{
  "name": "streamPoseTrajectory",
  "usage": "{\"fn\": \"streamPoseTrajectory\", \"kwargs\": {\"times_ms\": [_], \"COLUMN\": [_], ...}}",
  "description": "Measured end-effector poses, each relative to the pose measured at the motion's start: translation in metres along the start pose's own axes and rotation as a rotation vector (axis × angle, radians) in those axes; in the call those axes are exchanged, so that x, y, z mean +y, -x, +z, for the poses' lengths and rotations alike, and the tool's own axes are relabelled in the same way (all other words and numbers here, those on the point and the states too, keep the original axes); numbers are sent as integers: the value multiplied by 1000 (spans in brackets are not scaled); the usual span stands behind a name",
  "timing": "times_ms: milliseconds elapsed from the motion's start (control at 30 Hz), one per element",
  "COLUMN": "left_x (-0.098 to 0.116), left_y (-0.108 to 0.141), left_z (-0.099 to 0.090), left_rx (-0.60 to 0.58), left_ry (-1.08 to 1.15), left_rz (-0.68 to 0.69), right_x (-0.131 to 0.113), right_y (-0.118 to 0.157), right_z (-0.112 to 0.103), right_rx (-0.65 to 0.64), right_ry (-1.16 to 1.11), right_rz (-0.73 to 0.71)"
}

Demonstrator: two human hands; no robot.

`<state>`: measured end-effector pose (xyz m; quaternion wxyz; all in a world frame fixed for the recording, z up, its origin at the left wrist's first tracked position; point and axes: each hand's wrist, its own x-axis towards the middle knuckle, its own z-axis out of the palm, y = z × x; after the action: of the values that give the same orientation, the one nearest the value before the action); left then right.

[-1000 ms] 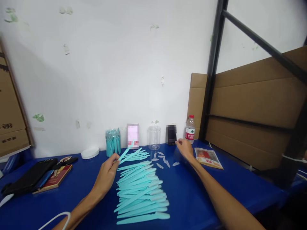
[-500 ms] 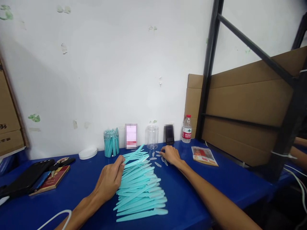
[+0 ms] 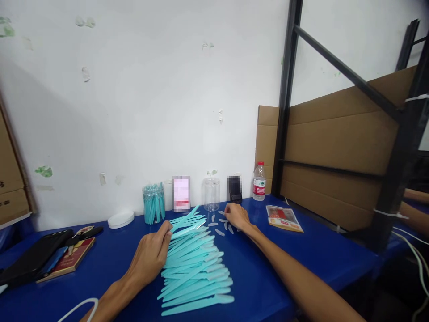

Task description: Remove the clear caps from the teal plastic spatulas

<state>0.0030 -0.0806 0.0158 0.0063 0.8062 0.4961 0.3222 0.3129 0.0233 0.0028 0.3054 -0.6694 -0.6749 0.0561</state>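
My left hand [image 3: 152, 250] is closed around the handle end of a turquoise eyebrow razor [image 3: 187, 230], whose bare blade catches the light at its right end. Under and in front of it spreads a pile of similar razors [image 3: 197, 273], most with pale caps over their blades. My right hand [image 3: 237, 216] rests at the far side of the table, fingers curled down and pinched among several small translucent blade caps [image 3: 220, 232]. What lies between those fingertips is hidden. Behind the caps stands a clear jar [image 3: 211, 195]; another jar [image 3: 153, 203] is filled with turquoise razors.
Along the wall are a white lid [image 3: 121, 220], a lit phone [image 3: 181, 193], a dark device [image 3: 235, 189] and a water bottle [image 3: 259, 181]. A packet [image 3: 284, 218] lies at right. A black case [image 3: 36, 257] and red booklet [image 3: 72, 259] lie left. A black rack [image 3: 284, 112] stands right.
The camera view has shifted slightly. Both hands stay in nearly the same places, the left still gripping the razor and the right still among the caps.
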Motion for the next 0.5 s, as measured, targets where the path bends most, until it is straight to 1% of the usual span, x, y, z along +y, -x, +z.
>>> {"fn": "streamPoseTrajectory", "kwargs": {"times_ms": [100, 167, 333, 433, 500], "left_x": [0, 0, -1, -1, -1], "left_y": [0, 0, 0, 0, 1], "left_z": [-1, -1, -3, -3, -4], "left_rx": [1, 0, 7, 3, 7], "left_ry": [7, 15, 29, 37, 36], "left_rz": [0, 0, -2, -1, 2], "right_x": [-1, -7, -38, -56, -63], "right_y": [0, 0, 14, 27, 35], "right_z": [-6, -11, -21, -24, -24], "right_rx": [39, 20, -165, -246, -302], "right_ry": [-138, -269, -649, -796, -913], "right_rz": [0, -21, -111, -156, -166]}}
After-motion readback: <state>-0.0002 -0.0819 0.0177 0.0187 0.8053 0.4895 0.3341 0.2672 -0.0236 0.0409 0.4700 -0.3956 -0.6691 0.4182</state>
